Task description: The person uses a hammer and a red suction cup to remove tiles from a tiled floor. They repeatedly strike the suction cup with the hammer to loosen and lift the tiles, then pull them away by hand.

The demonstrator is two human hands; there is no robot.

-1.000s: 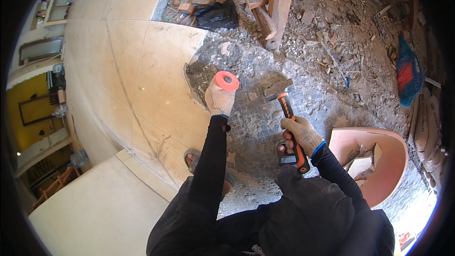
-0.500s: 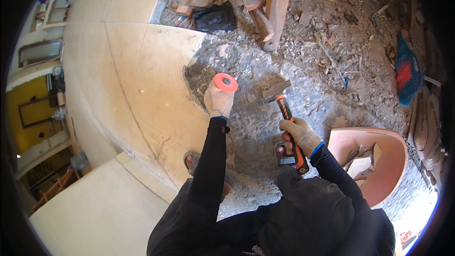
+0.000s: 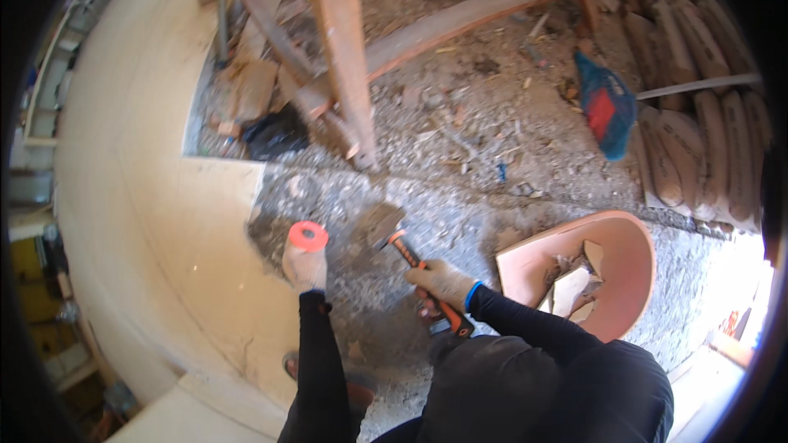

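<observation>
My left hand [image 3: 304, 269], in a pale knit glove, is closed round a chisel with a round red hand guard [image 3: 309, 235]. The guard and fist hide the blade below. They are over the broken edge of the beige tile floor [image 3: 156, 230], where rough grey mortar [image 3: 353, 295] is exposed. In my gloved right hand [image 3: 444, 285] is a hammer with an orange and black handle [image 3: 405, 248]. Its head points away from me, to the right of the chisel and apart from it.
At my right stands a peach-coloured tub [image 3: 636, 262] holding broken tile pieces [image 3: 570, 289]. Wooden trestle legs [image 3: 341, 57] stand ahead among rubble, beside a black plastic bag [image 3: 275, 133]. Stacked sacks [image 3: 698, 156] and a blue-and-red cloth [image 3: 606, 107] lie at the far right.
The view has swung up and to the right, so hands and tools appear further left and lower. More of the sacks and the tub's inside shows. Both hands keep their holds.
</observation>
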